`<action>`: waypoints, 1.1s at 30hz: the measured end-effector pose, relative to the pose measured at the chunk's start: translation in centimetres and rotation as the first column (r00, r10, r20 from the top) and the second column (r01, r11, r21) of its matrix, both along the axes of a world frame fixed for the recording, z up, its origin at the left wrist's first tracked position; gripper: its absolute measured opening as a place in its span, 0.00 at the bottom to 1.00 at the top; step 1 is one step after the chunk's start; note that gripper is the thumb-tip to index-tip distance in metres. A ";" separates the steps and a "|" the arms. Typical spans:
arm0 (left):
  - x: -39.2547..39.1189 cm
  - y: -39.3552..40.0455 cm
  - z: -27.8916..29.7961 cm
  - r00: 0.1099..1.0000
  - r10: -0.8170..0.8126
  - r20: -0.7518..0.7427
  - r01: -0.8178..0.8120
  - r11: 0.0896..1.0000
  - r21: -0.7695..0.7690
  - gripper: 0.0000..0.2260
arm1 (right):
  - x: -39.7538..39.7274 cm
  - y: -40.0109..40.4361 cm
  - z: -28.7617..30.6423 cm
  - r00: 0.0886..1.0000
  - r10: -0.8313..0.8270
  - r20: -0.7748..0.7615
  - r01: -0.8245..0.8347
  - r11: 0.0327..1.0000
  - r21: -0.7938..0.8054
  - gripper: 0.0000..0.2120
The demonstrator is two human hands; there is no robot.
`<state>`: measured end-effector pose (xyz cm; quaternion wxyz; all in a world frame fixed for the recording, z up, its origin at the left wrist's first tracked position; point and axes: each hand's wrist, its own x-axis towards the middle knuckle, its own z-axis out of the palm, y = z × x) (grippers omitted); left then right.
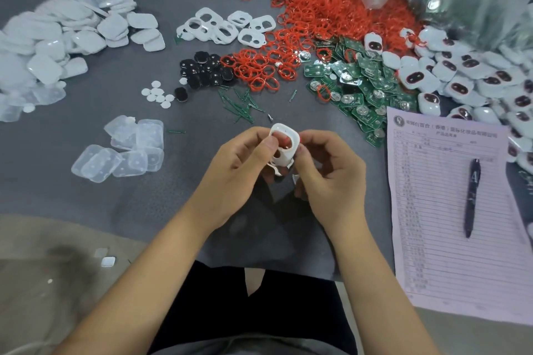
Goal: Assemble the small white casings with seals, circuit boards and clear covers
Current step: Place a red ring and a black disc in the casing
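Both hands are on one small white plastic casing frame, held up off the table right in front of the person. The left hand pinches its left edge, thumb on top and fingers curled behind, and the right hand pinches the right edge the same way. So both grips are clamped on the casing, which is tilted toward the face, I'd guess to look into the big oval opening. There's a bit of red showing inside that opening, likely a thin red rubber seal ring getting seated, though it's too small to be sure. A second white piece seems tucked under the fingers; can't tell what it is.

Everything else is laid out in a fan around the hands, looks like so each part is one reach away:
- stack of clear plastic covers just left of the hands
- heap of green circuit boards up and to the right
- huge pile of loose red seal rings behind those
- bare white casing frames straight ahead, with black oval inserts in front of them
- finished white units with dark red windows piled far right, seemingly the done heap
- frosted white covers far left

A lilac printed form with a dark pen on it sits beside the right arm, probably for tallying. All on a grey table mat.

My read: early in this unit, seal step, with board and cover still to go.
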<state>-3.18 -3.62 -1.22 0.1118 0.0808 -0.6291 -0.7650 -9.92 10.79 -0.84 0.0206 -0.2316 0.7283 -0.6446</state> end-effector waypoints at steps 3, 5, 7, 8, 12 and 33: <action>0.0 0.1 0.0 0.997 0.070 -0.043 -0.068 0.997 0.035 0.08 | -0.2 -0.2 -0.1 0.991 -0.132 0.013 0.133 0.989 -0.063 0.07; 0.0 0.2 0.1 0.992 0.116 -0.051 -0.112 0.992 0.062 0.07 | -0.3 -0.3 -0.1 0.979 -0.206 0.007 0.205 0.972 -0.115 0.07; 0.0 0.3 0.1 0.991 0.127 -0.046 -0.126 0.992 0.025 0.07 | -0.2 -0.4 -0.1 0.975 -0.221 -0.018 0.216 0.966 -0.143 0.09; 0.0 0.4 0.1 0.992 0.124 -0.040 -0.124 0.992 -0.012 0.06 | -0.1 -0.4 0.0 0.975 -0.214 -0.052 0.206 0.969 -0.138 0.09; 0.0 0.6 -0.1 0.992 0.121 -0.031 -0.124 0.987 -0.107 0.07 | 0.3 -0.5 0.0 0.958 -0.162 -0.238 0.166 0.986 -0.004 0.15; 0.1 0.2 0.2 0.993 0.115 -0.007 -0.115 0.979 -0.167 0.13 | 0.4 -0.2 -0.5 0.911 -0.146 -0.386 0.193 0.978 0.085 0.11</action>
